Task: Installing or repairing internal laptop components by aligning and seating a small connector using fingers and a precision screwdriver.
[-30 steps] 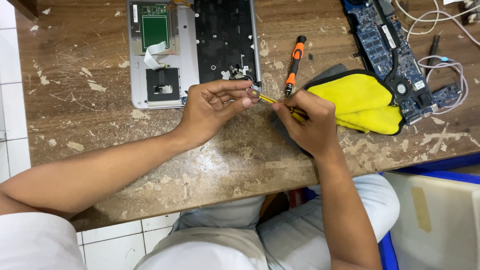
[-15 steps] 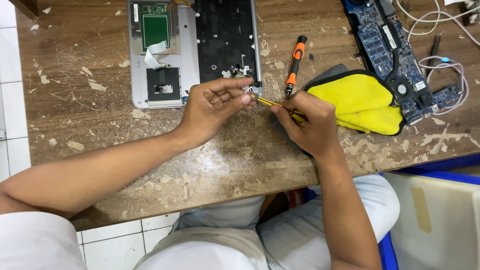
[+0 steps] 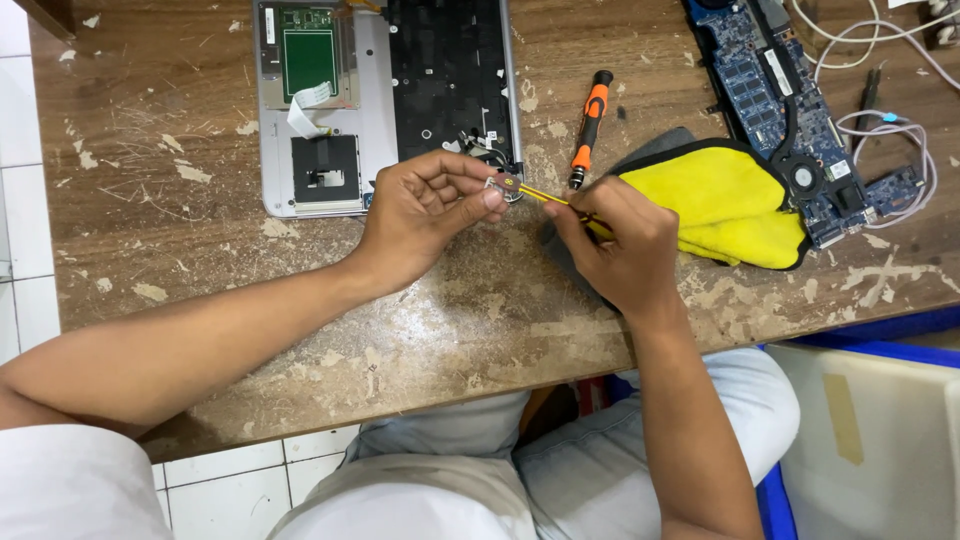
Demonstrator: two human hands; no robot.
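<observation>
Pinching a small metal part [image 3: 497, 183] between thumb and forefinger, the left hand [image 3: 425, 210] is being held just off the corner of the laptop case [image 3: 375, 110]. A yellow tool [image 3: 545, 196] is being gripped by the closed fingers of the right hand [image 3: 620, 250], tip at the part. Slippage is judged likely: the part is tiny, held above the cluttered surface [image 3: 180, 250], beside the orange screwdriver [image 3: 590, 125].

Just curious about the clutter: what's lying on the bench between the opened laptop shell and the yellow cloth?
In the head view, an orange-and-black screwdriver lies on the wooden bench between the laptop shell and the yellow cloth, touching neither.
</observation>
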